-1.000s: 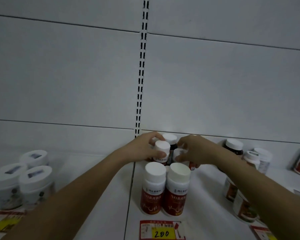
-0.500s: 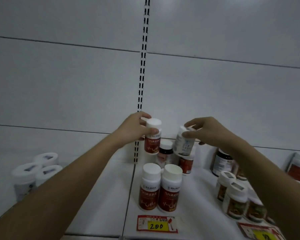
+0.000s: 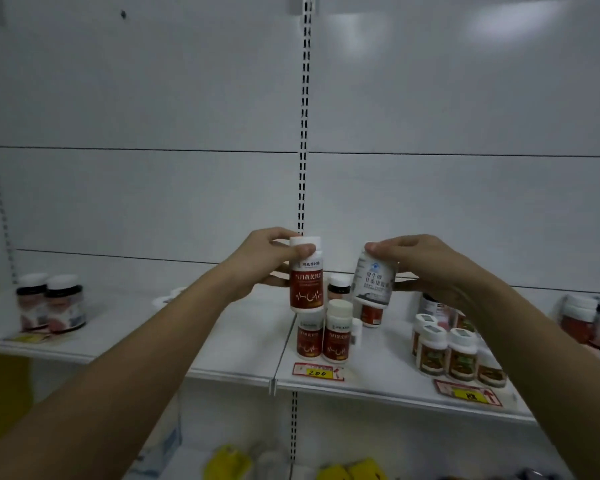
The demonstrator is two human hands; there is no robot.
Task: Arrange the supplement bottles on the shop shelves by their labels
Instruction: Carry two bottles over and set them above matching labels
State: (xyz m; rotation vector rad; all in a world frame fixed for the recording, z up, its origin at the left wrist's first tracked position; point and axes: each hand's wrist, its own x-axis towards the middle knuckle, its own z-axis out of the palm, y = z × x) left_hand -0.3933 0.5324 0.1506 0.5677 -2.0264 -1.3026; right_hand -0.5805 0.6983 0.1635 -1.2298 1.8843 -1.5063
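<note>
Above the shelf (image 3: 222,341), the left hand (image 3: 264,261) is gripping a red-labelled bottle (image 3: 306,277) while the right hand (image 3: 426,268) is gripping a tilted white-labelled bottle (image 3: 374,278); lowering either carelessly could topple the matching red pair (image 3: 323,336) below.

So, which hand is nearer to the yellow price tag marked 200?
Left. The left hand holds its red bottle almost straight above the tag; the right hand is higher and off to the tag's right.

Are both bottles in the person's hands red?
No, the left hand holds a red-labelled bottle, but the right hand holds a white-labelled bottle.
</note>
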